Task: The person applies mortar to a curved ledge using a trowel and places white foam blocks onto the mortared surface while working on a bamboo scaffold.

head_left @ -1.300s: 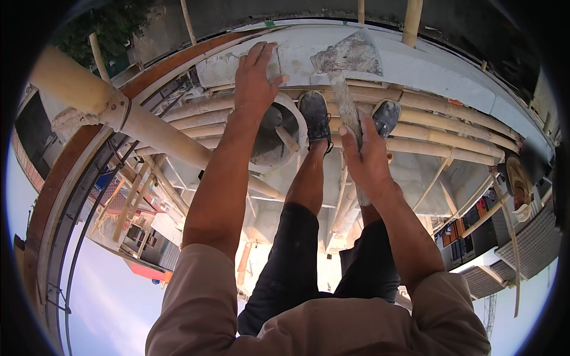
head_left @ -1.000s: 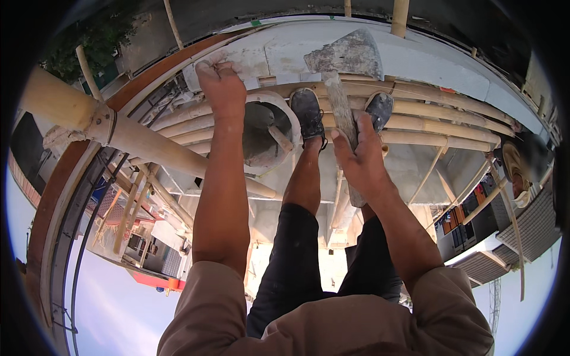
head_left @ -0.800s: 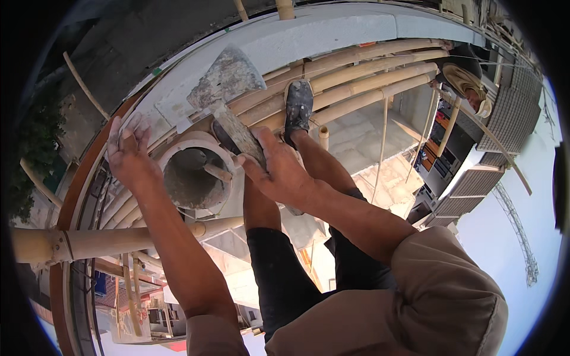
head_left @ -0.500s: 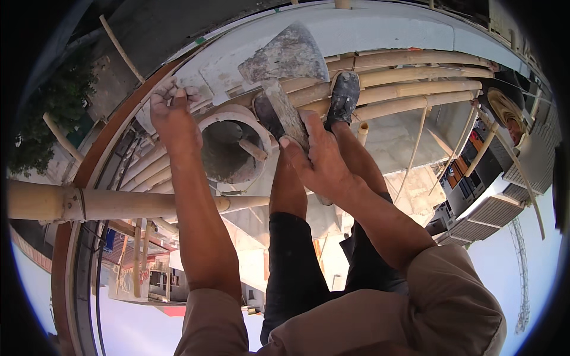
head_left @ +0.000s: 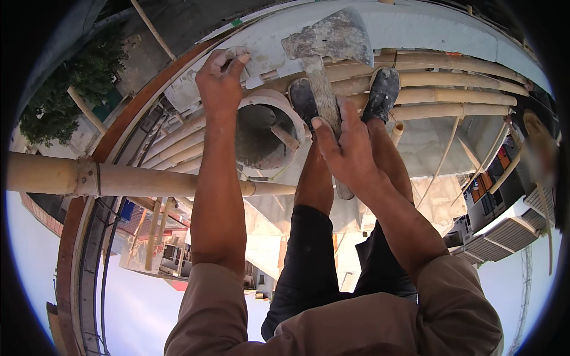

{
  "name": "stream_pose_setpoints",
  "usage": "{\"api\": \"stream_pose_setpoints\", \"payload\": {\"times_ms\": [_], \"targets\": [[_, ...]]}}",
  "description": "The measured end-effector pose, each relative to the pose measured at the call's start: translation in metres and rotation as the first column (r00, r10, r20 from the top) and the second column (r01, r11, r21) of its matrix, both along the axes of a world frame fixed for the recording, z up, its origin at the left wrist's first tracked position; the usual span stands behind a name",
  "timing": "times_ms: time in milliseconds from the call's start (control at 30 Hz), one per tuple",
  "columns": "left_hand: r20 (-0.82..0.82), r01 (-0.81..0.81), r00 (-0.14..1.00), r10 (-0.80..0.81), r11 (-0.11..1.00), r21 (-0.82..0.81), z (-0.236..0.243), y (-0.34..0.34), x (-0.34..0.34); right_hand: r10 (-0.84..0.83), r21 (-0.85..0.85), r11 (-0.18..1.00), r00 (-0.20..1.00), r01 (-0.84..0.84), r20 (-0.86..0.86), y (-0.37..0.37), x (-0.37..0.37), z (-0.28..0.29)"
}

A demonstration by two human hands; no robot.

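The hatchet (head_left: 321, 89) is gripped by the right hand (head_left: 350, 148), its blade (head_left: 329, 38) held at that hand's twelve o'clock and at two from the left hand (head_left: 221, 83), which is curled; any pinch cannot be told.

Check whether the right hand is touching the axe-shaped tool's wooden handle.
Touching: the head view shows the right hand gripping the wooden handle, thumb against it.

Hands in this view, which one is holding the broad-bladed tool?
The right hand, gripping the tool by its wooden handle; the left hand is away from it, fingers curled, near the round bucket.
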State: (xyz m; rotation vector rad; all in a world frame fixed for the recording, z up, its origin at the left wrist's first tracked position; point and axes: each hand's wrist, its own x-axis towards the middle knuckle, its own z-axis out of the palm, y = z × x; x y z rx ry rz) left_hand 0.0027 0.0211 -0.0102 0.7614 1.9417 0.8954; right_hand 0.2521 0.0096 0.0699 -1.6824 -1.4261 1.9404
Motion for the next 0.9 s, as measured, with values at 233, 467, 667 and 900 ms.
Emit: {"api": "stream_pose_setpoints", "payload": {"times_ms": [233, 467, 667, 900], "targets": [[-0.247, 0.289, 0.935, -0.255, 0.951, 0.113, -0.005, -0.005, -0.007, 0.026, 0.188, 0.982, 1.000, -0.027, 0.005, -0.009, -0.014, -0.008], [-0.435, 0.445, 0.837, -0.333, 0.876, 0.187, -0.005, -0.003, -0.005, 0.108, 0.326, 0.935, 0.987, -0.141, 0.117, -0.021, -0.027, -0.034], [-0.471, 0.491, 0.808, -0.353, 0.846, 0.207, -0.007, -0.001, -0.009, 0.018, 0.397, 0.917, 0.996, -0.050, 0.085, -0.038, -0.033, -0.040], [-0.589, 0.492, 0.689, -0.423, 0.869, -0.049, 0.005, -0.011, -0.009, -0.013, 0.454, 0.891, 1.000, 0.006, 0.012, -0.041, -0.036, -0.042]]}}
